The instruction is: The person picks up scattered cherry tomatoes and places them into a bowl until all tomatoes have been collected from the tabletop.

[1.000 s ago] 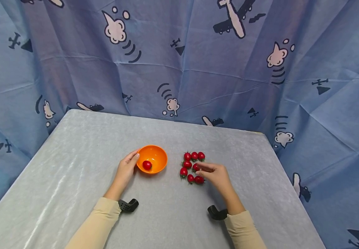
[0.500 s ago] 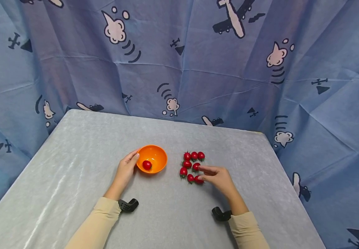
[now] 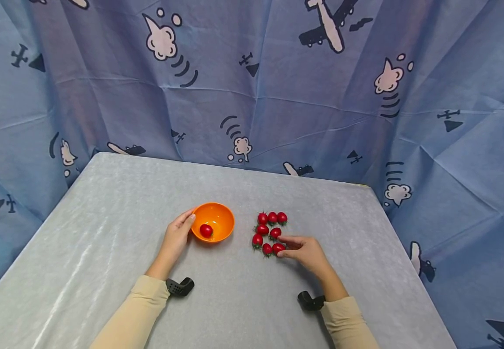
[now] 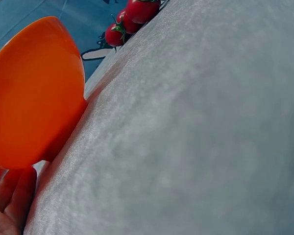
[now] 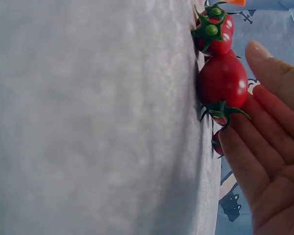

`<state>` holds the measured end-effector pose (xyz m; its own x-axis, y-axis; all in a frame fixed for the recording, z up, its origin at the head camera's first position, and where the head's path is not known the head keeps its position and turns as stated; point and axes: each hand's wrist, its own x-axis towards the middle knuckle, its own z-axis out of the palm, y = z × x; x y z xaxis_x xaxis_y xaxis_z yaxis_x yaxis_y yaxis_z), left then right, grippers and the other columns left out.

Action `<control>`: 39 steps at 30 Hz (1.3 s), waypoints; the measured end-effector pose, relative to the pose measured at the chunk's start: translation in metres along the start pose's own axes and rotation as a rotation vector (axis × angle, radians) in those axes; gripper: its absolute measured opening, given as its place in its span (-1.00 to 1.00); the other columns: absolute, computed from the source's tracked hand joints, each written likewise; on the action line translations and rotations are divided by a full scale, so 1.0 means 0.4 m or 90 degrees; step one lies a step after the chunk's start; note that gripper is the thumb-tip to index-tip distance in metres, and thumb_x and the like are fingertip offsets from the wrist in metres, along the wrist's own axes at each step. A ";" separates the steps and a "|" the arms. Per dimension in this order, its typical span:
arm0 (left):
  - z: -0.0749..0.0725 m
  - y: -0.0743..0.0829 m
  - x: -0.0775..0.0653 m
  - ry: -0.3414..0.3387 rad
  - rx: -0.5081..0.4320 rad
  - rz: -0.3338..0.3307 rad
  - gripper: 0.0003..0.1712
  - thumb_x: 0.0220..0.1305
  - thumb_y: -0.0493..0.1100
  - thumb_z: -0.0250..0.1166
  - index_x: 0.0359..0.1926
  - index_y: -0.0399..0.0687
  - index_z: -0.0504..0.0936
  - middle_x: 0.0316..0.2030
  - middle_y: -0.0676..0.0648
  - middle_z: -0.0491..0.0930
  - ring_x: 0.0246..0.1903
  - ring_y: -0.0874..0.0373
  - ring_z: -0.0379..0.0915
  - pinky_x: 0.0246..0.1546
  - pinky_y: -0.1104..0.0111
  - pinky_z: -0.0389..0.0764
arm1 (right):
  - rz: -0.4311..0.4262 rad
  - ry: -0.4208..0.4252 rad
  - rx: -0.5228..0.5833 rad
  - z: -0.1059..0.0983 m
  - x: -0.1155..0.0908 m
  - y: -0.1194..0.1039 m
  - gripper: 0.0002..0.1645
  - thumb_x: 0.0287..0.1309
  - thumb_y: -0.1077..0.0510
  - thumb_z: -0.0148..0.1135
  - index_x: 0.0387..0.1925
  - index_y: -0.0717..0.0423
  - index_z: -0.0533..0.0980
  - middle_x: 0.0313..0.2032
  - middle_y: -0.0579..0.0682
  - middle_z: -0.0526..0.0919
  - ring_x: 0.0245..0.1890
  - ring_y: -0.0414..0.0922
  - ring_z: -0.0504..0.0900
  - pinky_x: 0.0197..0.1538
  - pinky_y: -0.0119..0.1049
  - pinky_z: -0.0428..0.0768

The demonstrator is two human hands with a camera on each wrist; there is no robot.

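Note:
In the head view my left hand (image 3: pixel 177 237) holds an orange bowl (image 3: pixel 223 220) by its left side, thumb at the rim and fingers against the outside. One red cherry tomato (image 3: pixel 206 230) lies inside the bowl. To the right, several cherry tomatoes (image 3: pixel 262 230) with green stems form a small cluster. My right hand (image 3: pixel 306 253) reaches in from the right, thumb and fingers parted around the front right cherry tomato (image 3: pixel 279 248). The right wrist view shows that cherry tomato (image 5: pixel 223 81) on the cloth, with the relaxed fingers (image 5: pixel 247 161) beside it.
A pale grey cloth covers the table (image 3: pixel 234 300). Behind it hangs a blue curtain (image 3: pixel 217 58) printed with planes and clouds. Black wrist devices sit on both wrists, the left device (image 3: pixel 180 287) and the right device (image 3: pixel 310 301).
My right hand has shifted slightly right and toward the front, from the middle cherry tomato to the front right one. The left hand and bowl have stayed in place.

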<state>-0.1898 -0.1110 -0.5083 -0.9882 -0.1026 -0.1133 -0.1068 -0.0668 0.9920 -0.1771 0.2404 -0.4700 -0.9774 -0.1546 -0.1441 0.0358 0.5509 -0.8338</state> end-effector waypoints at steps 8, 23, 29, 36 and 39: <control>0.000 0.001 0.000 -0.003 -0.008 -0.001 -0.49 0.52 -0.10 0.06 0.37 -0.24 0.41 0.39 -0.19 0.38 0.44 0.05 0.22 0.48 0.22 0.22 | -0.017 0.010 -0.037 0.009 0.000 0.014 -0.52 -0.10 0.13 0.59 -0.04 0.11 0.72 0.00 0.09 0.75 0.08 0.00 0.67 -0.09 -0.51 0.60; 0.000 0.001 -0.002 -0.001 0.000 0.003 -0.49 0.52 -0.10 0.06 0.36 -0.25 0.42 0.38 -0.21 0.40 0.43 0.03 0.24 0.48 0.20 0.23 | 0.003 0.030 -0.054 0.018 0.002 0.012 -0.58 -0.09 0.14 0.59 -0.11 0.11 0.74 -0.06 0.09 0.77 0.06 0.00 0.67 -0.13 -0.48 0.58; -0.001 -0.007 0.002 0.001 -0.003 0.001 -0.50 0.52 -0.12 0.05 0.35 -0.26 0.42 0.38 -0.22 0.40 0.42 0.02 0.24 0.48 0.18 0.23 | 0.018 0.042 -0.061 0.021 -0.001 0.008 -0.60 -0.07 0.12 0.58 -0.12 0.09 0.75 -0.06 0.10 0.77 0.07 0.03 0.67 -0.11 -0.42 0.61; -0.001 -0.007 0.004 0.007 0.005 0.004 -0.51 0.52 -0.13 0.05 0.35 -0.27 0.43 0.37 -0.23 0.41 0.41 0.01 0.27 0.47 0.19 0.25 | 0.044 0.062 -0.043 0.017 0.001 -0.008 -0.60 -0.06 0.08 0.57 -0.10 0.04 0.75 -0.04 0.06 0.77 0.11 0.03 0.65 0.03 -0.22 0.65; 0.000 -0.005 0.004 0.009 0.007 0.003 -0.51 0.52 -0.13 0.05 0.35 -0.27 0.43 0.36 -0.23 0.41 0.41 0.00 0.27 0.47 0.18 0.25 | 0.045 0.060 -0.043 0.017 0.004 -0.020 -0.60 -0.05 0.06 0.57 -0.10 0.02 0.75 -0.04 0.05 0.77 0.13 0.02 0.65 0.11 -0.12 0.65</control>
<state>-0.1912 -0.1111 -0.5107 -0.9873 -0.1163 -0.1085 -0.1026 -0.0554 0.9932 -0.1777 0.2301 -0.4673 -0.9884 -0.0377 -0.1473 0.0937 0.6119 -0.7853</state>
